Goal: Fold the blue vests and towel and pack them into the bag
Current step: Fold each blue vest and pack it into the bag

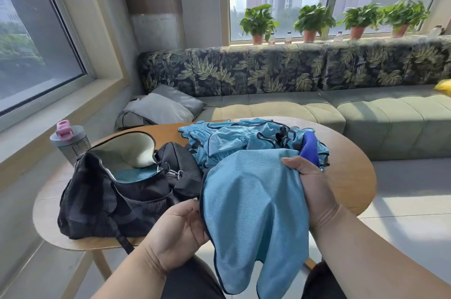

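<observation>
I hold a light blue vest (253, 203) with dark trim up over the table's near edge. My left hand (180, 228) pinches its left edge and my right hand (314, 191) grips its right side. Its lower part hangs down toward my lap. Behind it on the wooden table (349, 176) lies a crumpled pile of more blue vests (246, 140), with a darker blue cloth (310, 147) at the pile's right. A black bag (117, 193) sits at the left of the table, unzipped, showing a pale lining and something teal inside.
A grey bottle (70, 140) with a pink lid stands behind the bag by the window ledge. A green sofa (366, 113) with grey cushions (166, 108) runs behind the table. Potted plants line the far windowsill.
</observation>
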A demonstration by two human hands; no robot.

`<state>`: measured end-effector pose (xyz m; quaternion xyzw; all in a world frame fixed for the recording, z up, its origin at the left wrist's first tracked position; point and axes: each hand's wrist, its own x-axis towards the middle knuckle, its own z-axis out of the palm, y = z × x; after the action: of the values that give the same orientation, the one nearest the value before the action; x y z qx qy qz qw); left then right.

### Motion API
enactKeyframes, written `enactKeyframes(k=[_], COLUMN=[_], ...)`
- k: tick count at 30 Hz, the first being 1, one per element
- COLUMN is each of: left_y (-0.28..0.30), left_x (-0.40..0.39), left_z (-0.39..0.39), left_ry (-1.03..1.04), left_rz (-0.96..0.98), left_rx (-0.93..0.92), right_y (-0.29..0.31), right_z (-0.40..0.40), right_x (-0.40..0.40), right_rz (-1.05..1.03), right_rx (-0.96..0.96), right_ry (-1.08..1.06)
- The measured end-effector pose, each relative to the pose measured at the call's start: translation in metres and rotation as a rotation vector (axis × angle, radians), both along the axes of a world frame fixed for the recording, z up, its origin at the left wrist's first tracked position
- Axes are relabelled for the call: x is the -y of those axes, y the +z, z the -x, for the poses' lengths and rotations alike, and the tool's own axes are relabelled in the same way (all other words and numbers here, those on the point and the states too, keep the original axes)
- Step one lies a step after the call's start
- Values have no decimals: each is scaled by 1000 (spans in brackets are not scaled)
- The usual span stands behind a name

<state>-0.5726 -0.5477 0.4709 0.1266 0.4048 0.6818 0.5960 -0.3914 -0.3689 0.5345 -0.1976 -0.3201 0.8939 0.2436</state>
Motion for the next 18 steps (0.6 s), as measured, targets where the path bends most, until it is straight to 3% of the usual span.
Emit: enactKeyframes(k=[4, 9, 18], left_y=[-3, -6, -7], left_x=[-2, -9, -12], left_z=[-6, 4, -26], left_ry=[90, 297, -170], left_rz=[62, 10, 62], left_rx=[-71, 25, -85], right_y=[-1, -2, -9], right_z=[0, 2, 8], right_x=[0, 0, -3], right_rz=[-12, -6, 13], right_rx=[2, -21, -56], right_ry=[7, 17, 69])
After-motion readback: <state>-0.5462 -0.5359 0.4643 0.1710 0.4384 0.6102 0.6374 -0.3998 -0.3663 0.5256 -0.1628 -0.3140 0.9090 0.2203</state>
